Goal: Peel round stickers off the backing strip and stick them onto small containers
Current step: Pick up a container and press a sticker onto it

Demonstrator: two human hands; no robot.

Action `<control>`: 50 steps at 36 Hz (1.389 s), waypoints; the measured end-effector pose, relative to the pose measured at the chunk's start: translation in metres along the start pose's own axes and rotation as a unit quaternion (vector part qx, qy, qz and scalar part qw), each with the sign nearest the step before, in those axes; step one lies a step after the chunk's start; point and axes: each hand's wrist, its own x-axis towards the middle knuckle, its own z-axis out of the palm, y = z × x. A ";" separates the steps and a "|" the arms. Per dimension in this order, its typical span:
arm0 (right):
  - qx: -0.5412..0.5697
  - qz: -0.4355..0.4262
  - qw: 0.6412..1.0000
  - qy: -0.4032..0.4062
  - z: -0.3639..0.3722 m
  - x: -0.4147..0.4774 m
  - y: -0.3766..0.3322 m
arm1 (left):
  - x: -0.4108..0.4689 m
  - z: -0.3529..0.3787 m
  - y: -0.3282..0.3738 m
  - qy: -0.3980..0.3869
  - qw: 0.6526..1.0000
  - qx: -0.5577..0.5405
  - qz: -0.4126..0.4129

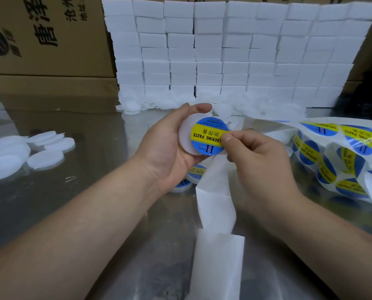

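Observation:
My left hand (170, 144) grips a small round white container (185, 135) above the middle of the table. A round blue-and-yellow sticker (206, 136) lies over the container's face, off-centre to the right. My right hand (256, 156) pinches the sticker's right edge between thumb and fingers. The empty white backing strip (215, 204) trails from under my hands toward the near edge. The strip with several stickers on it (336, 152) lies bunched at the right. Two labelled containers (191, 176) lie on the table beneath my left hand, partly hidden.
Several unlabelled white containers (24, 152) lie at the left on the shiny metal table (94, 191). More of them (133, 105) lie heaped at the foot of a wall of stacked white boxes (224, 53). Cardboard cartons (46, 35) stand at the back left.

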 end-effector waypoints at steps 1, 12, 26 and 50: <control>0.002 0.001 1.000 -0.001 0.000 0.000 0.000 | 0.000 0.000 0.000 -0.003 1.000 -0.001 0.000; 0.004 -0.003 1.000 -0.002 0.000 0.002 0.005 | 0.000 0.001 -0.006 -0.021 1.000 0.004 0.018; -0.030 -0.012 0.999 -0.011 -0.001 0.001 0.004 | 0.000 0.002 -0.007 -0.018 0.999 0.028 0.038; -0.066 -0.012 0.998 0.001 -0.002 0.002 0.005 | -0.005 0.005 -0.008 -0.001 0.992 0.111 0.056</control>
